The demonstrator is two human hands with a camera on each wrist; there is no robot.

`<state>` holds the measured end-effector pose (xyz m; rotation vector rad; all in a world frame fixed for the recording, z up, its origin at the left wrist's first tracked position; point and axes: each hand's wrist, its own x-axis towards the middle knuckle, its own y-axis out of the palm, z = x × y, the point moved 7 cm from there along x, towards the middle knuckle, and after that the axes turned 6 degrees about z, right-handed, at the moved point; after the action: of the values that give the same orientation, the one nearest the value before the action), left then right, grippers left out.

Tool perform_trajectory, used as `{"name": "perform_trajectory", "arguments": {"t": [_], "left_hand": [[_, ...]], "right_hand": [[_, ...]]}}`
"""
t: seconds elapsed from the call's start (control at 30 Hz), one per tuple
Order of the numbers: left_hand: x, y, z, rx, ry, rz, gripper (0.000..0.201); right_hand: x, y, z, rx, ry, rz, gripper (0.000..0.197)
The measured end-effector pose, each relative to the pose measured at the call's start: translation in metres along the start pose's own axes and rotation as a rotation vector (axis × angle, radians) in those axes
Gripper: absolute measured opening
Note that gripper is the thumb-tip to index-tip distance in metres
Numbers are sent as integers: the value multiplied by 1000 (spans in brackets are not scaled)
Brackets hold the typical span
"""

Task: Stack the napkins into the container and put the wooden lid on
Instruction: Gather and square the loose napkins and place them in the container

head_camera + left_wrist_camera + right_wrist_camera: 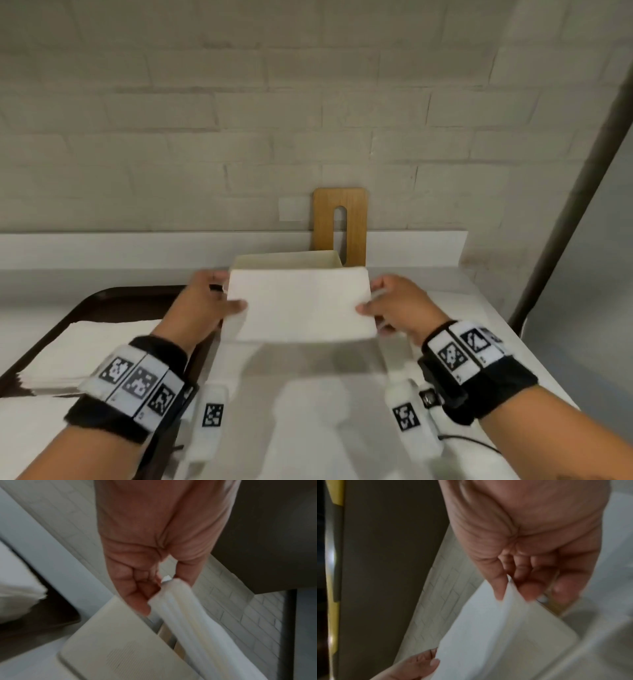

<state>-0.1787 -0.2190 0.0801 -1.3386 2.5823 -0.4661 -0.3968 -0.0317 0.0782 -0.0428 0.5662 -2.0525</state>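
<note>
Napkins [301, 305], a stack pinched at both ends by left hand [209, 301] and right hand [394, 306] at frame centre above the container [329, 258], could splay if the grip loosens.

surface: white counter [445, 308] | left of the left hand [205, 301]: dark tray [113, 298] | beyond hands: container [284, 262]; wooden lid [356, 219] against wall

dark tray [102, 301], white counter [445, 308], brick wall [239, 102]
</note>
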Motion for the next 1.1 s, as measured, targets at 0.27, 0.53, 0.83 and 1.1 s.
{"name": "perform_trajectory", "arguments": {"t": [0.27,0.53,0.83,1.1], "left_hand": [[79,-9,-53,414,152,-267,13],[133,30,7,969,-130,24,36],[146,44,16,1375,-158,128,26],[139,78,-10,1463,134,71,30]], "right_hand": [[78,-22,62,-33,-303,-357,29],[134,16,28,-658,11,-162,22],[149,41,27,-1092,42,-9,25],[139,73,63,-976,-203,105,38]]}}
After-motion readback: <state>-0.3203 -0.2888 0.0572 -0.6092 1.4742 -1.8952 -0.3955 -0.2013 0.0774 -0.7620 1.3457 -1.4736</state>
